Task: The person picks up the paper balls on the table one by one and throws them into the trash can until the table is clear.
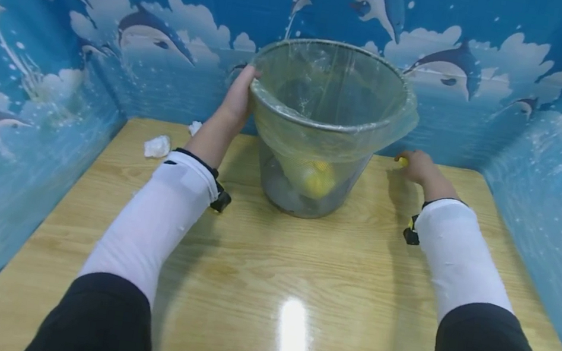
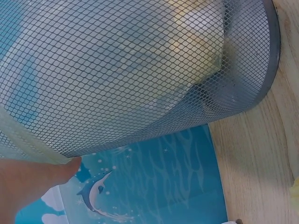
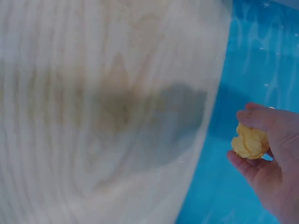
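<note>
We see two white paper wads (image 1: 157,146) at far left on the table (image 1: 254,291). Our left hand (image 1: 238,99) grips the rim of the mesh bin (image 1: 320,127) w/ plastic liner, mid-table. Our right hand (image 1: 416,166) pinches a yellow crumpled ball (image 3: 250,141), just right of bin, near the tabletop.
</note>
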Tool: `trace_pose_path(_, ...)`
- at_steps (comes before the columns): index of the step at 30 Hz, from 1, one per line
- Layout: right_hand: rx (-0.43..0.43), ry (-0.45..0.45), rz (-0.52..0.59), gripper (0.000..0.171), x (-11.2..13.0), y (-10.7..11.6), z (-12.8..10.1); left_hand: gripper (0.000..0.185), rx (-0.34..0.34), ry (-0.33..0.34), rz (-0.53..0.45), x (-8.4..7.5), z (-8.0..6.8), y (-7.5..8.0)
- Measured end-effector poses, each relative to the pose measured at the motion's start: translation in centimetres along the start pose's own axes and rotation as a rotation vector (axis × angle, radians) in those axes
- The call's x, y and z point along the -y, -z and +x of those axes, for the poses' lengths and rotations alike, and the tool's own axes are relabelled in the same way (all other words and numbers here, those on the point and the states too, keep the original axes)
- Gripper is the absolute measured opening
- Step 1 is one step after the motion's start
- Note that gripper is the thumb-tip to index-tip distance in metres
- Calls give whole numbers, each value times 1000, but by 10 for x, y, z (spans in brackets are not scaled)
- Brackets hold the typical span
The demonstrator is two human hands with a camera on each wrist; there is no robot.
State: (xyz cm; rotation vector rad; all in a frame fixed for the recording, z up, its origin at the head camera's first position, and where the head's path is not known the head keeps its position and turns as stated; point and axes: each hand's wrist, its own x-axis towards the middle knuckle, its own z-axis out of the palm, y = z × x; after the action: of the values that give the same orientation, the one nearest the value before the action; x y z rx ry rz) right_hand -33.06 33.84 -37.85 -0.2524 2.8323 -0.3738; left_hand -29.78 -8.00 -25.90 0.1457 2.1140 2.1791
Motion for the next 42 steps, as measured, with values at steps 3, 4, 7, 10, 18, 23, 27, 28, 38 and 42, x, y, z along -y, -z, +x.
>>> trace_pose_path(3, -38, 28, 0, 39, 4, 9, -3, 27, 1, -3, -5, 0, 0, 1)
trace_pose_path(4, -55, 45, -9, 39, 6, 12, -5, 26, 1, 0, -5, -1, 0, 1)
trace_pose_path(7, -112, 100, -32, 38, 12, 22, -10, 23, 8, 11, 6, -1, 0, 2)
trace_pose_path(10, -146, 122, -56, 39, 21, 36, -18, 21, 13, 21, 23, -1, -1, 2)
trace_pose_path(18, -225, 80, -27, 49, 46, 73, -34, 19, 5, 12, 33, -1, 0, 3)
trace_pose_path(23, -294, 51, 26, 47, 52, 93, -45, 21, 3, 11, 46, -1, -1, 3)
trace_pose_path(27, -340, 61, 45, 43, 57, 109, -57, 21, 10, 22, 52, -2, -2, 3)
trace_pose_path(28, -348, 65, 46, 42, 59, 112, -61, 20, 8, 25, 50, -1, -2, 2)
trace_pose_path(38, -492, 92, 52, 45, 92, 142, -89, 26, 1, 35, 42, -1, 0, 1)
trace_pose_path(42, -555, 142, 21, 44, 106, 153, -95, 19, -9, 35, 36, -1, 0, 0)
